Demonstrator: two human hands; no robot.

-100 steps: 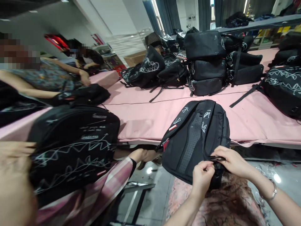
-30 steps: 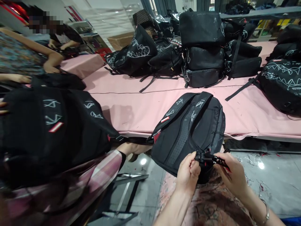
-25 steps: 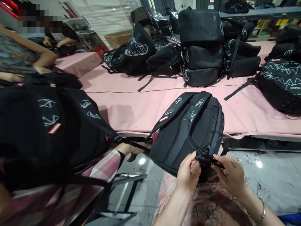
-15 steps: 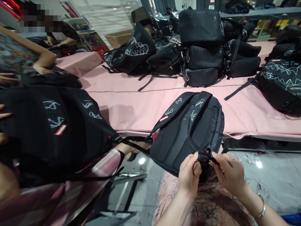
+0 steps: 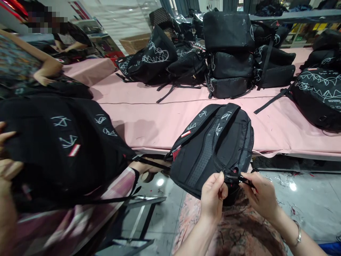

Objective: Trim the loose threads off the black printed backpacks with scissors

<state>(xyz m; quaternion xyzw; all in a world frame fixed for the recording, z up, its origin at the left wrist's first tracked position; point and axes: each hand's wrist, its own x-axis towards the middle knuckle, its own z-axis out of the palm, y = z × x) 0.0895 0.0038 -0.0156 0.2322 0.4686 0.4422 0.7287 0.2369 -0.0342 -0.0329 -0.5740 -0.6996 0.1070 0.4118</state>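
Note:
A black backpack (image 5: 213, 145) with white scribble print lies back-panel up, leaning from my lap onto the edge of the pink table (image 5: 160, 117). My left hand (image 5: 213, 195) pinches the backpack's lower edge where a strap end comes out. My right hand (image 5: 259, 195) is closed on a black strap buckle (image 5: 239, 179) right beside it, fingers pinched together. Both hands meet at the bag's bottom corner.
A co-worker on my left, in a striped pink sleeve (image 5: 87, 209), holds another black backpack (image 5: 61, 145). Stacked black backpacks (image 5: 229, 53) and loose ones (image 5: 319, 96) cover the far side. Other people work at the far left. Grey floor (image 5: 301, 199) lies below.
My hands have stayed at the bag's bottom corner, working the strap and buckle with small finger shifts. The co-worker turned their backpack over, from its printed front to its strap side.

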